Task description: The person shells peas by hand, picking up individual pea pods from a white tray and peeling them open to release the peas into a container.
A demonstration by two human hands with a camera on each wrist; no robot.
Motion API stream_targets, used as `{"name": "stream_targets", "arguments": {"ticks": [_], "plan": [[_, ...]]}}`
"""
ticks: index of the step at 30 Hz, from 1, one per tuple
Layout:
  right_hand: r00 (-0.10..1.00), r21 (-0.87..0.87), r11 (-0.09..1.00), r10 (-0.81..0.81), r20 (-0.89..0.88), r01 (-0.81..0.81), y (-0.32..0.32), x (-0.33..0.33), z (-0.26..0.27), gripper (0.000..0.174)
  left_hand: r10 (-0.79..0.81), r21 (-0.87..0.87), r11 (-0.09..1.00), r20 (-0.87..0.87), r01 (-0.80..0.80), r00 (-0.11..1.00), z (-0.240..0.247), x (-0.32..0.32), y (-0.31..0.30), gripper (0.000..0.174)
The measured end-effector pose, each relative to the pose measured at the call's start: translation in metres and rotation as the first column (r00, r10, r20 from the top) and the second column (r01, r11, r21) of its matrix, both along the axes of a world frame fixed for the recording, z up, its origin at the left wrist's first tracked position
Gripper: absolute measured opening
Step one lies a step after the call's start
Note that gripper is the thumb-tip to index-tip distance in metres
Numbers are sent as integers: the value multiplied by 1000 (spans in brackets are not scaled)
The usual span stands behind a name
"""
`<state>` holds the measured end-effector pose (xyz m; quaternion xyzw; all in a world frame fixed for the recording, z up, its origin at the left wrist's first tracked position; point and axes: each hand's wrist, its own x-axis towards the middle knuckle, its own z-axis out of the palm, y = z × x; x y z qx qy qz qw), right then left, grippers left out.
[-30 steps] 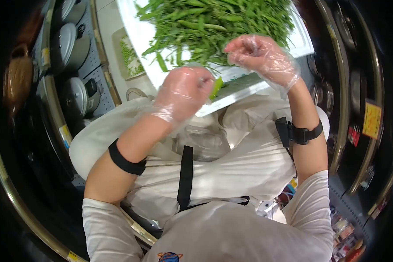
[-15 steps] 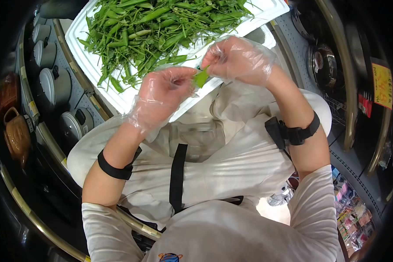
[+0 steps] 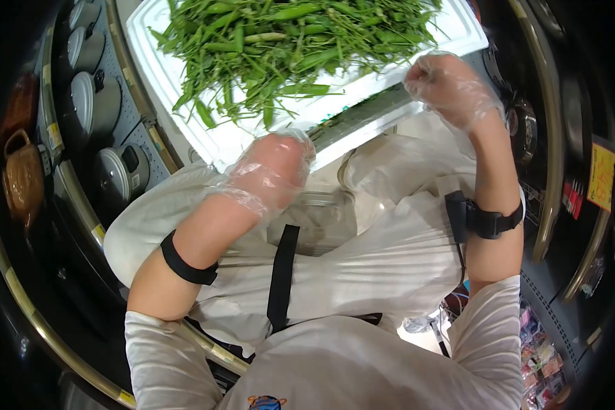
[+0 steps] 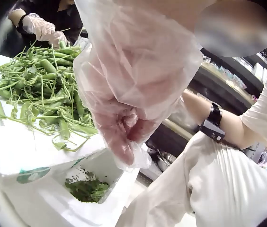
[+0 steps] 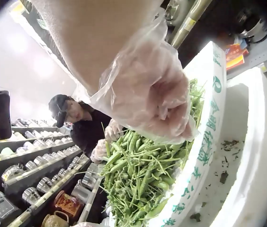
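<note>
Green pea pods with stems and leaves (image 3: 253, 58) are heaped on a white foam lid (image 3: 178, 130). My left hand (image 3: 270, 167), in a clear plastic glove, is at the lid's near left edge; in the left wrist view its fingers (image 4: 126, 137) are curled, with no pod visible in them. My right hand (image 3: 452, 90), gloved too, is raised beside the lid's right edge, apart from the left. The right wrist view shows its fingers (image 5: 171, 111) bent inward over the heap's edge, holding nothing visible.
Under the lid, a white foam box (image 4: 62, 208) holds green scraps (image 4: 88, 189). A clear plastic container (image 3: 321, 219) sits between the legs. Shelves with pots (image 3: 89, 102) flank both sides. Across the heap, a person in black (image 5: 88, 130) has gloved hands at the pods.
Half a second ago both hands met at a green pod; now they are apart, the right farther right and the left lower. The pod is no longer visible between them.
</note>
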<state>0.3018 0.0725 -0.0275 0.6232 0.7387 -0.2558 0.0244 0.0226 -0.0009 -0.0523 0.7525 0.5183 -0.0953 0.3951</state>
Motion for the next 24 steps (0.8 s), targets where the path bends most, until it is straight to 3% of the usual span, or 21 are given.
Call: {"name": "stream_targets", "arguments": {"ticks": [4, 6, 9, 11, 14, 16, 18, 20, 24], "plan": [[992, -22, 1000, -11, -127, 8, -2, -32, 9, 19, -54, -5, 999, -28, 54, 998, 3, -10, -7, 15], [923, 178, 967, 232, -306, -184, -4, -49, -8, 19, -77, -2, 997, -61, 77, 995, 5, -15, -14, 15], [883, 160, 938, 343, -320, -307, -10, -91, -12, 19, -69, 26, 997, -15, 70, 997, 1, -24, -27, 15], [832, 183, 911, 413, -370, -370, -13, -114, -15, 20, 42, -37, 998, -21, -43, 999, 3, -29, -34, 13], [847, 147, 891, 455, -275, -431, -15, -140, -16, 22, 38, 3, 999, -14, -38, 999, -6, -42, -43, 12], [846, 114, 851, 523, -100, -512, -12, -153, -27, 22, 30, 5, 1000, 3, -30, 1000, -4, -50, -44, 12], [841, 79, 844, 535, -82, -530, -7, -163, -32, 26, 22, 8, 1000, 19, -22, 1000, -3, -58, -44, 12], [811, 3, 814, 579, 77, -581, -3, -173, -36, 26, 29, 34, 999, -3, -29, 1000, -2, -65, -45, 13], [783, -138, 794, 607, 139, -591, 6, -190, -28, 23, 90, 48, 995, -54, -87, 994, 10, -73, -32, 15]]}}
